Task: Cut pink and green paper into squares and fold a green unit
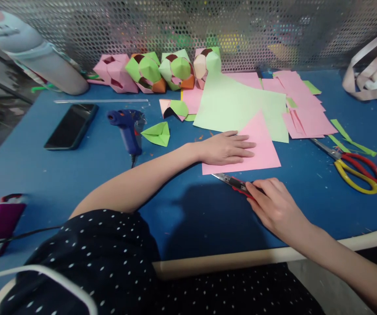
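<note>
My left hand (229,148) lies flat with its fingers spread on a pink paper triangle (264,151), pressing it to the blue table. In my right hand (275,203) is a red and black utility knife (237,183), its blade pointing left at the paper's lower edge. Whether the blade touches the paper I cannot tell. Behind the triangle, and partly under it, a large pale green sheet (237,103) lies on the table. Pink paper pieces (306,105) are stacked to its right.
Scissors (355,168) with red and yellow handles lie at right. To the left are a blue glue gun (127,131), a folded green piece (158,134) and a phone (72,127). Folded paper shapes (145,72) line the perforated back panel. A bottle (47,57) stands far left.
</note>
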A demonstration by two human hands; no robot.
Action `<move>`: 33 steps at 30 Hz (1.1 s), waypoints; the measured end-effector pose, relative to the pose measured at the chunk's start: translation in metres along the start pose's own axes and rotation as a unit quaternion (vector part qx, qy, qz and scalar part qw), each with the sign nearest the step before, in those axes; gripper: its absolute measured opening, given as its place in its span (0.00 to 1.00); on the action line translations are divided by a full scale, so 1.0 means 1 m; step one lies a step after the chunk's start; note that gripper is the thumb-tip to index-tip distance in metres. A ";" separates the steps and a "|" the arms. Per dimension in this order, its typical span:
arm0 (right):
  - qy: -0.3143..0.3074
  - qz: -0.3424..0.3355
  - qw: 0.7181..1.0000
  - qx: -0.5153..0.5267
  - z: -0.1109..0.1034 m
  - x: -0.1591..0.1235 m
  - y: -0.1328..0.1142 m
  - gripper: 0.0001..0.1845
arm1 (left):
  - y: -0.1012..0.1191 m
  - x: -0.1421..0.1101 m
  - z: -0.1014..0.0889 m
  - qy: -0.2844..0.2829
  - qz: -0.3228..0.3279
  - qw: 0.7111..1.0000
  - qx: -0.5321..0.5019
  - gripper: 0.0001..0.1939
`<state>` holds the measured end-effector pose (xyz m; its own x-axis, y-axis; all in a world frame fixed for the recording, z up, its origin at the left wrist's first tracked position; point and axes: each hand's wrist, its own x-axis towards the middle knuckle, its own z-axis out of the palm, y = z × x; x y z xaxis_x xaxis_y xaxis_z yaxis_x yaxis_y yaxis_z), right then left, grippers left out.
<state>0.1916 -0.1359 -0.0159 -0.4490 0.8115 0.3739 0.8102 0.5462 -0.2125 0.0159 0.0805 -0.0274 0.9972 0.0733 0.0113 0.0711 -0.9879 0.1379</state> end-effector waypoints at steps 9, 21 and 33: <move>-0.002 -0.016 0.999 -0.032 0.001 0.006 -0.007 0.16 | 0.001 0.000 0.000 -0.002 0.003 1.000 0.018 0.25; -0.017 -0.018 0.999 -0.021 0.003 0.008 -0.007 0.16 | 0.000 -0.001 0.001 0.019 -0.001 0.999 -0.026 0.25; -0.014 -0.021 1.000 -0.008 0.005 0.010 -0.008 0.16 | 0.002 -0.001 -0.002 0.000 -0.001 1.000 0.002 0.25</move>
<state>0.1789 -0.1309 -0.0149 -0.4920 0.7938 0.3575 0.7965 0.5762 -0.1831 0.0154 0.0791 -0.0253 0.9971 0.0752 0.0120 0.0729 -0.9884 0.1332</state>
